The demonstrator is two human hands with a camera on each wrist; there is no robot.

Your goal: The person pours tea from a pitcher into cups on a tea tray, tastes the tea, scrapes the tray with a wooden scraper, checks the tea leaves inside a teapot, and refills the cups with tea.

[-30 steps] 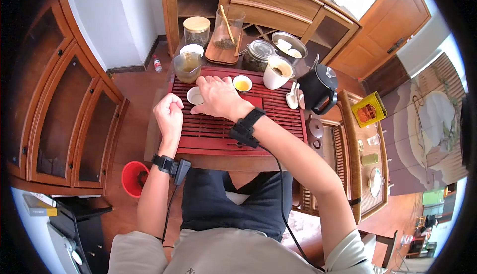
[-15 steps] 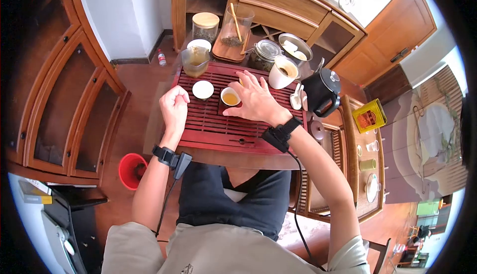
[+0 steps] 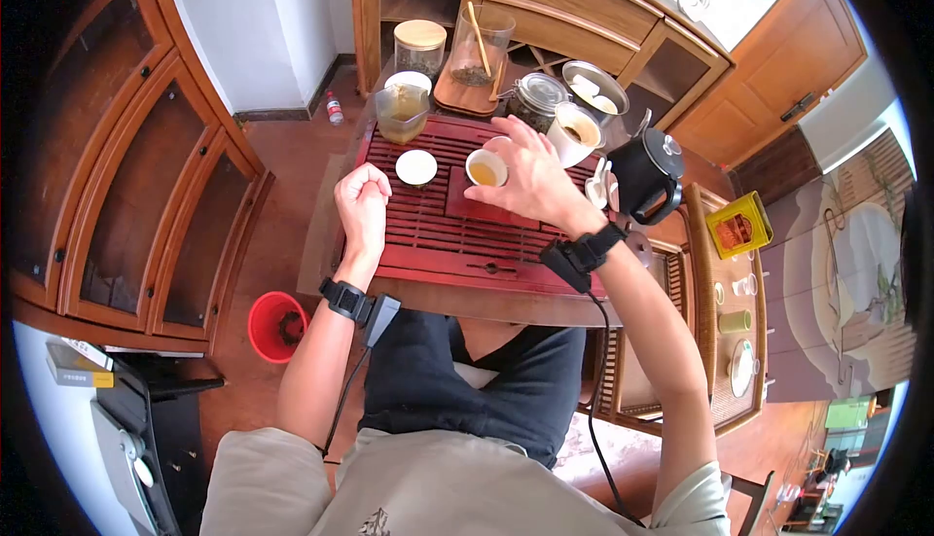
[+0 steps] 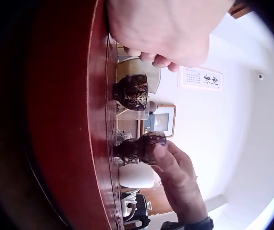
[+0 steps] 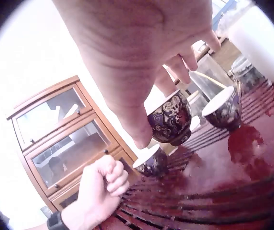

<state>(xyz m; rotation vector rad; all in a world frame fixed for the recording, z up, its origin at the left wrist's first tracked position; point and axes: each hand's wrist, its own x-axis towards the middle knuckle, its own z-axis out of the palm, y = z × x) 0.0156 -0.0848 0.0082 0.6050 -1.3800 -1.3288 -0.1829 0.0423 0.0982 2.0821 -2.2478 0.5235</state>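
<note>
My right hand grips a dark patterned teacup with a white inside, thumb on one side and fingers on the other. Amber tea shows in this cup, which is raised over the red slatted tea tray. A second patterned cup stands on the tray beside it, mostly covered by the right hand in the head view. To the left stands a third cup with a pale inside. Near the tray's left edge my left hand is curled into a fist, holding nothing.
A glass pitcher stands at the tray's back left, and a white vessel at its back right. Black kettle, lidded glass jar and metal bowl sit beyond. A red bin stands on the floor.
My right hand has moved right from the left cup to a cup of tea, gripped it and raised it. The left fist keeps its place by the tray's left edge.
</note>
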